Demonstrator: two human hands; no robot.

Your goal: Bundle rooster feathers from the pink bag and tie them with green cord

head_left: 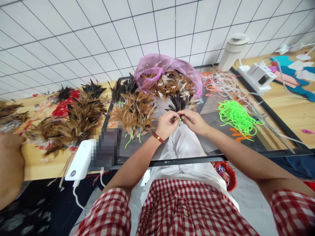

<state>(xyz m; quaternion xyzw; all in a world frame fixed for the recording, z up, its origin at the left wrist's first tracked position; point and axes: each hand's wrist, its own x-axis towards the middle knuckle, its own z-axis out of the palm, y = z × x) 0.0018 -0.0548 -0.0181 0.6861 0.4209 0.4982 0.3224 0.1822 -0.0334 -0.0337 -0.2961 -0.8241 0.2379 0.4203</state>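
Both hands meeting mid-frame, just above the counter (290, 111) edge: left hand (167, 124) and right hand (194, 122) pinched together on a small feather bundle with green cord (179, 120), fingertips closed tight round it. Too tiny to tell exactly how the cord wraps. Beaded bracelet (157, 137) on the left wrist.

Best way to handle a step like this, probably: keep the quills squeezed hard with one hand, pull the cord snug with the other, no slack, ends even.

Finished brown feather bunches (134, 114) left of centre, more piled at far left. Pink bag of loose feathers (169, 77) upper centre. Tangle of neon green cord (236, 118) right of the hands. White power bank (80, 160) lower left.

Writing: orange marks on the dark mat (214, 105), not readable; a patch by the power bank blurred out. No brand legible anywhere.
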